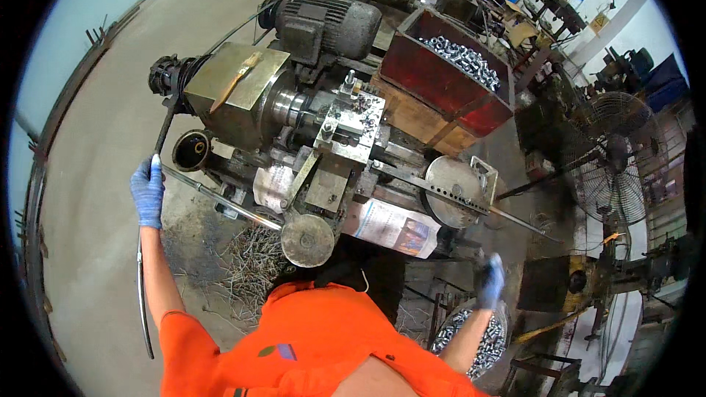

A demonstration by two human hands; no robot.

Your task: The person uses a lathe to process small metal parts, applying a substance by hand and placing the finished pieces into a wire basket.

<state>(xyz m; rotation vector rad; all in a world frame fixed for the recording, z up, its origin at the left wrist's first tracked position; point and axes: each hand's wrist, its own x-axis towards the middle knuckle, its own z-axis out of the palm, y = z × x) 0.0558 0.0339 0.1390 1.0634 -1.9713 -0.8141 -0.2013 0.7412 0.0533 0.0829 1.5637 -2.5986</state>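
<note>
My left hand (149, 192), in a blue glove with pale fingertips, is closed around a long dark rod (145, 316) beside the lathe. The rod shows above the hand and again below the wrist. The end of a shiny metal bar (220, 200) lies close to these fingers; it runs to a round disc (307, 240) on the lathe's front. On the other side, my gloved right hand (490, 281) hangs above a round container of small metal parts (482, 342). Motion blurs its fingers, so its grip is unclear. The lathe's chuck (293, 108) faces a chip-strewn tool post (353, 129).
A brush (237, 81) rests on the headstock (243, 92), near a motor (329, 23). Behind the lathe, a red bin (419, 77) holds many metal parts. A large fan (614, 151) stands at the right. Thin metal scraps (246, 272) cover floor at the lathe's foot.
</note>
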